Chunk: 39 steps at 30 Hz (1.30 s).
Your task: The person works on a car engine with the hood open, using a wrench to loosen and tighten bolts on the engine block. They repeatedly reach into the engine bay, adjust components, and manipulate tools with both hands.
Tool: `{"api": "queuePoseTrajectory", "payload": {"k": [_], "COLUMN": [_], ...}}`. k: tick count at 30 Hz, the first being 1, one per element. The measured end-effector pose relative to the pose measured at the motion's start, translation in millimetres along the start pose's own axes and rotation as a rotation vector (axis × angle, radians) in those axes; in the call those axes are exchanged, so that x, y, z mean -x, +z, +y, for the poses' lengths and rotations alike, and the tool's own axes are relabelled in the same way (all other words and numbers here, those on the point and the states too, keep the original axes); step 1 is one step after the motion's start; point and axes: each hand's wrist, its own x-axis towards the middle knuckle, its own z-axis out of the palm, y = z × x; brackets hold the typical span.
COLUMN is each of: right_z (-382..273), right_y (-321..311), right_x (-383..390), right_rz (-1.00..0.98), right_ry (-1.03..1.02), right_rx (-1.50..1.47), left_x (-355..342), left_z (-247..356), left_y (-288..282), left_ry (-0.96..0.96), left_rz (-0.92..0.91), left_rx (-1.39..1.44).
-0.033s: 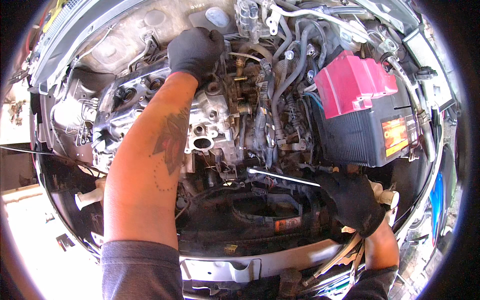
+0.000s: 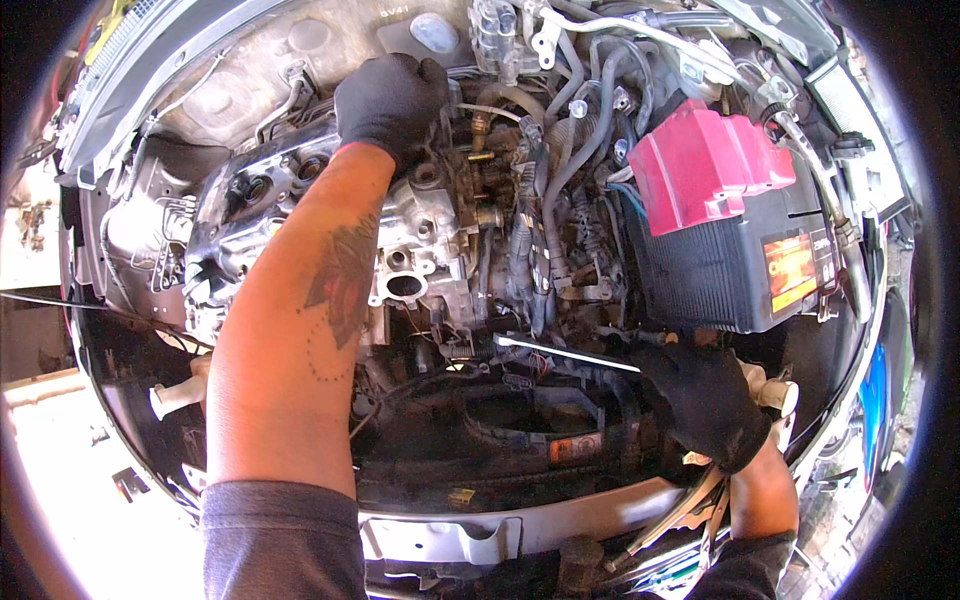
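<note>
My left hand [image 2: 390,105], in a black glove, reaches over the engine [image 2: 425,225] to its far edge. Its fingers are curled into a fist, and whatever they grip there is hidden behind the knuckles. On the right, below the battery, my black-gloved right hand [image 2: 705,405] is closed around one end of a slim silver wrench [image 2: 570,353]. The wrench points left, its slightly wider tip lying in front of the engine's lower right corner, near some wiring. From this view I cannot tell whether that tip touches anything.
A black battery [image 2: 705,275] with a red cover [image 2: 700,165] stands at the right. Hoses and a wiring harness [image 2: 530,230] run between it and the engine. Nearer me lie the dark radiator shroud [image 2: 420,420] and a pale front crossmember [image 2: 590,510].
</note>
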Motion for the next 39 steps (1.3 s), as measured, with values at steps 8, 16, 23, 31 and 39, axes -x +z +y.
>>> {"api": "queuePoseTrajectory", "payload": {"k": [8, 16, 23, 31, 39], "right_z": [3, 8, 8, 9, -6], "right_y": [-4, 6, 9, 12, -6], "right_x": [-7, -4, -2, -3, -3], "right_rz": [-0.009, 0.091, 0.077, 0.105, 0.158], "right_ry": [-0.031, -0.055, 0.003, -0.051, -0.046], "right_rx": [-0.062, -0.038, -0.132, 0.007, 0.103], "left_x": [-2, -17, -20, -11, -5], "left_z": [1, -13, -18, -6, 0], "left_y": [0, 13, 18, 3, -3], "left_ry": [0.028, 0.084, 0.099, 0.037, -0.026], "left_rz": [0.006, -0.018, -0.015, -0.045, -0.001], "left_rx": [-0.018, -0.112, -0.09, -0.089, 0.073]}}
